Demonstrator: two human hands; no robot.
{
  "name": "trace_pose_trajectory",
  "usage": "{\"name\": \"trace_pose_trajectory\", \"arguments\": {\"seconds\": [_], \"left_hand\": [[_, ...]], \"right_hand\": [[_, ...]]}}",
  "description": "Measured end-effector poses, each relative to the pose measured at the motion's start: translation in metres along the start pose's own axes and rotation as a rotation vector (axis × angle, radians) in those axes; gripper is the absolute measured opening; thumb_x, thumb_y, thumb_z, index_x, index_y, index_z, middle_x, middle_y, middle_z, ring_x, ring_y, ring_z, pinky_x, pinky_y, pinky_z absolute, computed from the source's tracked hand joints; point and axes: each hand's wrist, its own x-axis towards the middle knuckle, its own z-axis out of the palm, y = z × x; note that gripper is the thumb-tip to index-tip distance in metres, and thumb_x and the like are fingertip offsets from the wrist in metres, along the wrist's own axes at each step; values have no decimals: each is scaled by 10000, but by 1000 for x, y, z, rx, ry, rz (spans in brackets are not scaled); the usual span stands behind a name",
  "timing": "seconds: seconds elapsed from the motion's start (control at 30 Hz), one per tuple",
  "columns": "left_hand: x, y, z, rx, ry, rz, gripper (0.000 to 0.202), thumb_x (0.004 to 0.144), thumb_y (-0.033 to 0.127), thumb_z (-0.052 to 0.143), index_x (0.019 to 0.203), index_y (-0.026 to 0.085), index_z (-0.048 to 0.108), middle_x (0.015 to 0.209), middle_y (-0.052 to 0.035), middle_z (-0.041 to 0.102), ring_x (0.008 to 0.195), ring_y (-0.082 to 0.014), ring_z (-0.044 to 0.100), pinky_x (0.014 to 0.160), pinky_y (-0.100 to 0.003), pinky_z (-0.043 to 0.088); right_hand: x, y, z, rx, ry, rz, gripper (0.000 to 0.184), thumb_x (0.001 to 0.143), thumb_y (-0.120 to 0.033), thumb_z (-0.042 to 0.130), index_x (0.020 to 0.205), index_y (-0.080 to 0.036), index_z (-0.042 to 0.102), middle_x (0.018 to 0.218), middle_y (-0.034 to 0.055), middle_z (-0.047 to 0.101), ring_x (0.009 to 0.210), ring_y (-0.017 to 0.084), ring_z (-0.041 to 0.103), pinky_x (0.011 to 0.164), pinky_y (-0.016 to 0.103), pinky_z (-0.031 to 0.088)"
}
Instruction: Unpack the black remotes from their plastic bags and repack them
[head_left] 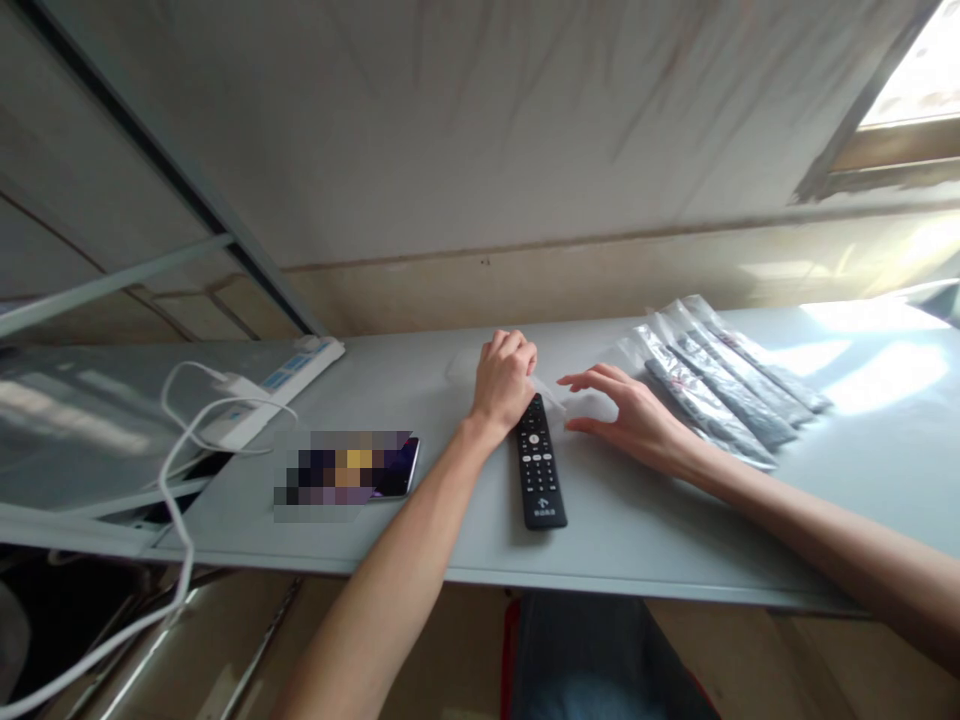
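A black remote control point(538, 470) lies on the pale grey table point(675, 520), pointing away from me. My left hand point(502, 385) is closed just above its far end, pinching the edge of a thin clear plastic bag point(551, 395). To the right, my right hand point(626, 410) hovers with its fingers spread, resting on or just over the same clear bag. Neither hand holds the remote.
Several remotes wrapped in clear bags point(720, 390) lie in a row at the right. A phone point(375, 470) rests left of the remote. A white power strip point(277, 385) and white cables point(187, 440) occupy the left side. A wall stands behind the table.
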Motion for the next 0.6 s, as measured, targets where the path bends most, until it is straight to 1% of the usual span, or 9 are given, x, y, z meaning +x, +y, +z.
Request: {"name": "trace_pose_trajectory", "arguments": {"seconds": [0.07, 0.13, 0.2, 0.27, 0.4, 0.5, 0.6], "left_hand": [[0, 0, 1, -13, 1, 8, 323, 841, -74, 499, 721, 224, 537, 959, -74, 709, 1033, -277, 581, 877, -422, 482], [1, 0, 1, -33, 13, 24, 325, 840, -77, 498, 725, 224, 544, 952, -68, 720, 1050, -273, 591, 897, -425, 487], [1, 0, 0, -46, 30, 44, 326, 832, -81, 511, 718, 221, 550, 998, -69, 736, 1098, -273, 597, 934, -432, 490], [1, 1, -1, -45, 42, 65, 323, 829, -79, 527, 705, 217, 554, 1076, -72, 743, 1154, -277, 594, 966, -439, 491], [1, 4, -1, -35, 46, 108, 296, 837, -54, 564, 708, 213, 575, 1174, -78, 724, 1194, -279, 593, 996, -440, 497], [1, 4, -1, -24, 55, 110, 288, 830, -56, 561, 724, 212, 580, 1210, -92, 706, 1191, -278, 599, 1010, -438, 500], [1, 4, -1, -20, 77, 100, 305, 820, -75, 516, 715, 210, 551, 1254, -105, 694, 1206, -277, 610, 1012, -433, 500]], "right_hand": [[-1, -2, 2, 9, -16, 13, 482, 892, -279, 855, 1349, -293, 701, 1257, 78, 725, 1076, 280, 735, 923, 445, 624], [-1, -6, 3, 11, -22, 12, 477, 892, -268, 854, 1344, -301, 706, 1261, 71, 723, 1069, 272, 739, 918, 431, 626], [-1, -9, 4, 16, -18, 14, 442, 906, -256, 838, 1328, -302, 716, 1247, 70, 726, 1056, 265, 740, 913, 422, 622], [0, -12, 4, 30, 4, 14, 364, 932, -253, 808, 1288, -291, 738, 1211, 73, 734, 1047, 262, 737, 919, 423, 612], [2, -14, 1, 50, 111, -22, 156, 988, -256, 734, 1127, -263, 804, 1062, 74, 746, 999, 260, 709, 902, 429, 584], [3, -12, -3, 31, 218, -42, 147, 1012, -245, 694, 1052, -274, 832, 993, 68, 754, 958, 256, 682, 877, 427, 561], [5, -10, -5, 25, 287, -18, 167, 1031, -286, 673, 1030, -274, 839, 975, 68, 765, 925, 251, 679, 853, 422, 554]]}}
